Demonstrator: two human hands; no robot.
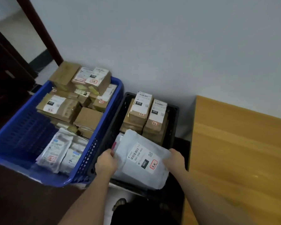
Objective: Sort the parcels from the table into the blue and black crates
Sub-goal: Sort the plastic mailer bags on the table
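Two hands, left hand point(106, 161) and right hand point(175, 159), pinch opposite edges of a soft grey mailer bag point(141, 161) between them, seemingly light, floppy and slick, above the black crate point(173, 120).

Blue crate point(104, 127) stacked past rim w/ boxes; black crate point(172, 127) back half blocked, front holds mailer point(143, 159).

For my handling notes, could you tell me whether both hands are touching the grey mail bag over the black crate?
Touching. The head view shows the left hand gripping the grey mail bag at its left edge and the right hand gripping its right edge.
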